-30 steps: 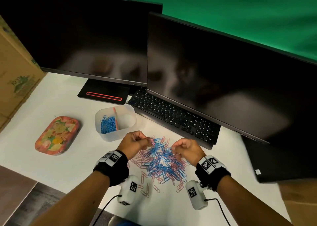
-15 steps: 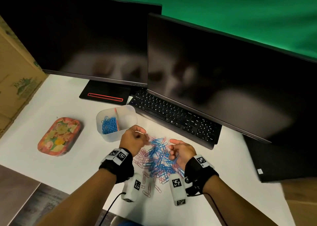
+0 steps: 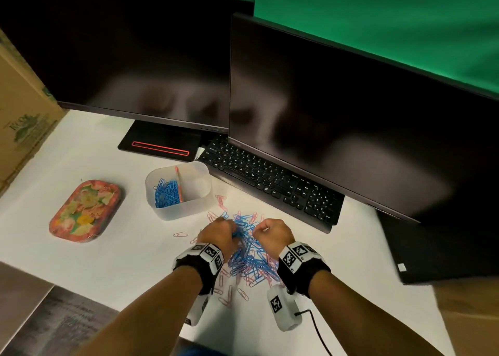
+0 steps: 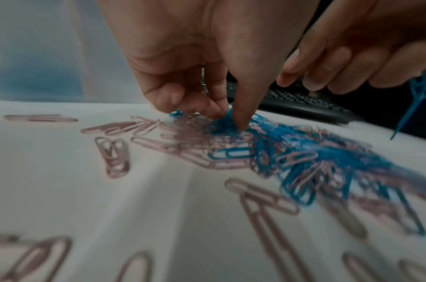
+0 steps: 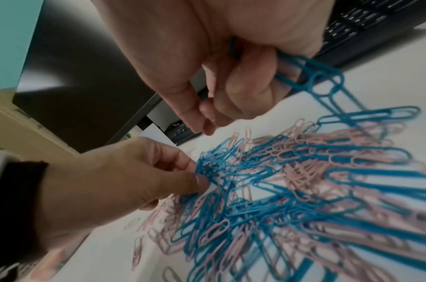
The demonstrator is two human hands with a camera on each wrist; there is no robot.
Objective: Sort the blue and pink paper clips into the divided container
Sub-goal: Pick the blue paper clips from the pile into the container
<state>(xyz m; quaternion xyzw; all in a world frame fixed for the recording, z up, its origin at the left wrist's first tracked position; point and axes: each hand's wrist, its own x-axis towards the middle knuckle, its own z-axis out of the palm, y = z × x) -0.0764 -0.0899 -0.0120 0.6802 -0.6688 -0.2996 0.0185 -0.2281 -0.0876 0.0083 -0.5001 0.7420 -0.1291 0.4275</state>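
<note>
A: What is lying nearest the person?

B: Loose pink paper clips [image 3: 226, 299] are lying scattered on the white table [image 3: 121, 250], just in front of the wrists. Beyond them the mixed pile of clips [image 3: 249, 261] is sitting between the two hands.

A: And the hands themselves?

B: The left hand [image 3: 217, 234] is reaching down into the pile's left edge, its thumb and fingertips [image 4: 239, 122] pinching a tuft of blue paper clips [image 5: 221, 171] that is lying on the heap. The right hand [image 3: 272, 232] is hovering over the pile's right side, its fingers curled round a few linked blue clips [image 5: 313, 78], which are dangling from the fist.

A: Where is the divided container?

B: The divided container [image 3: 186, 210] is standing further back and to the left of the pile, near the left hand but apart from it. Its left compartment is holding a heap of sorted blue clips [image 3: 166, 193]; the right compartment's contents I cannot make out. A pink divider [image 3: 178, 183] is splitting the two.

A: Anything else?

B: A flowered tin [image 3: 85, 211] is lying well to the left. Behind everything a black keyboard [image 3: 272, 185] is sitting under two dark monitors [image 3: 337, 118].
</note>
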